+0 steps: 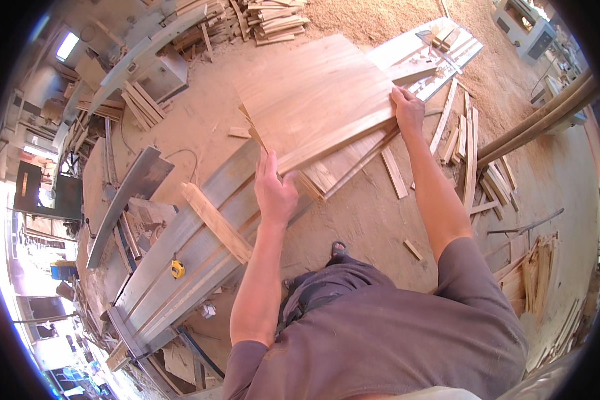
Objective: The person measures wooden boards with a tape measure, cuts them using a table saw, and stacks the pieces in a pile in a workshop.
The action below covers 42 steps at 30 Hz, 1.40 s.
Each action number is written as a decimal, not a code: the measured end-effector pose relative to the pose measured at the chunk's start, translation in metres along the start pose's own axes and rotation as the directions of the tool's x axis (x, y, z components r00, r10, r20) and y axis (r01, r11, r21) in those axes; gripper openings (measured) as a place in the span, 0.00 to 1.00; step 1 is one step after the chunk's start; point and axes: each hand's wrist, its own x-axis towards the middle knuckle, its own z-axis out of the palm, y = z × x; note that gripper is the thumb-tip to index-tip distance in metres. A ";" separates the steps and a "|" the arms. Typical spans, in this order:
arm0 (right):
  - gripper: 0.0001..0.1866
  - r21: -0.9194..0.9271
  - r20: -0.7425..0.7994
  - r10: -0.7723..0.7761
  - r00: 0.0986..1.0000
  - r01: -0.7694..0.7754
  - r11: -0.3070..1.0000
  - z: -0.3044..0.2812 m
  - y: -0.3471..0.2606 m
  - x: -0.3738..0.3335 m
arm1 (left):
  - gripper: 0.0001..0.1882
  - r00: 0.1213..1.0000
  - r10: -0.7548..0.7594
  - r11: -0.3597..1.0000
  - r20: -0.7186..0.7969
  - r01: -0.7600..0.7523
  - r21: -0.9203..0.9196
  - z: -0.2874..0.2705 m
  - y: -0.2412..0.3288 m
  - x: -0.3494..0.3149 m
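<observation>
A wide, flat wooden panel (320, 93) lies between my hands above the long metal machine table. My left hand (275, 190) is at its near left corner, fingers pointing up along the edge and thumb out to the side. At the near right corner my right hand (409, 110) grips the panel, its fingers bent over the edge. More wooden boards (343, 163) sit stacked under the panel's near side. What lies beneath the rest of the panel is hidden.
A wooden strip (217, 223) crosses the metal table (160, 293), near a yellow tape measure (178, 269). Loose strips (470, 143) lie on the floor at right, with sawdust (373, 17) beyond. A pole (540, 120) slants in at right. Another machine (123, 207) stands at left.
</observation>
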 end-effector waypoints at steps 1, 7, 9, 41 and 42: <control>0.19 0.034 -0.003 0.008 1.000 -0.008 0.999 0.001 0.001 0.001 | 0.33 1.000 0.004 1.000 -0.010 -0.004 -0.010 0.001 0.002 -0.001; 0.17 0.218 0.003 0.085 0.996 -0.084 0.972 0.006 0.002 -0.001 | 0.33 0.999 -0.018 0.998 -0.039 0.016 -0.055 0.004 0.006 -0.009; 0.17 0.210 0.023 0.099 0.995 -0.102 0.972 0.006 0.000 -0.005 | 0.33 0.998 -0.055 0.994 -0.027 0.052 -0.093 0.001 0.008 -0.013; 0.17 -0.207 -0.469 0.852 0.232 -0.967 0.149 -0.104 0.117 -0.739 | 0.25 0.199 0.435 0.887 0.878 0.075 -0.456 -0.006 -0.075 -0.157; 0.17 -0.212 -0.489 0.848 0.205 -0.971 0.113 -0.099 0.139 -0.776 | 0.24 0.140 0.484 0.866 0.864 0.071 -0.496 0.002 -0.059 -0.166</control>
